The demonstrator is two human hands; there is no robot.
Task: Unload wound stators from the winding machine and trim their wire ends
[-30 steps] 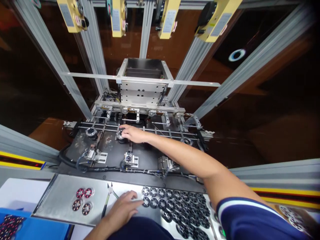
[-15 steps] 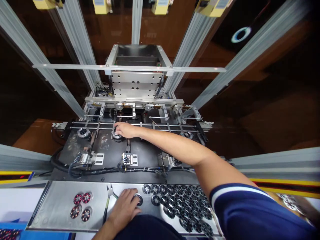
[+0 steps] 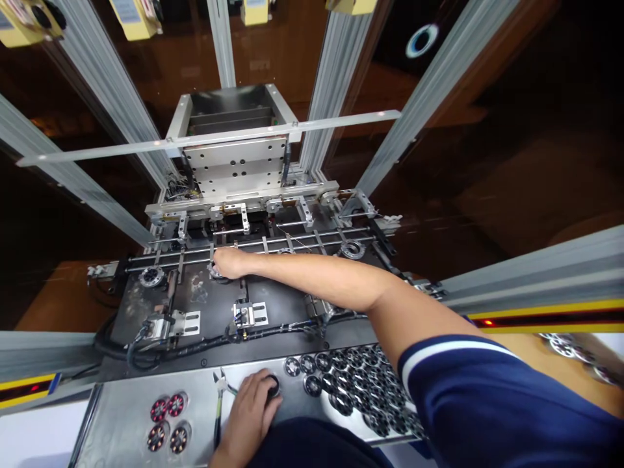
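Note:
My right hand reaches across the machine, its fingers closed down over the second round holder from the left. What the fingers grip there is hidden. At the tray's front, my left hand curls its fingers round a black slotted stator core. Just left of that hand lies a pair of side cutters with green handles. A black core sits in the leftmost holder. Several black stator cores crowd the tray's right part. Several copper-wound stators are grouped on its left.
The metal tray runs along the machine's front edge. Clamp blocks and a black cable bundle lie between tray and holders. Rods and small arms stand behind the holders. Yellow-black light barriers flank both sides.
The camera view has turned and tilted. My right hand stays at the second holder, its fingers curled further over. My left fingers have closed more round the stator core.

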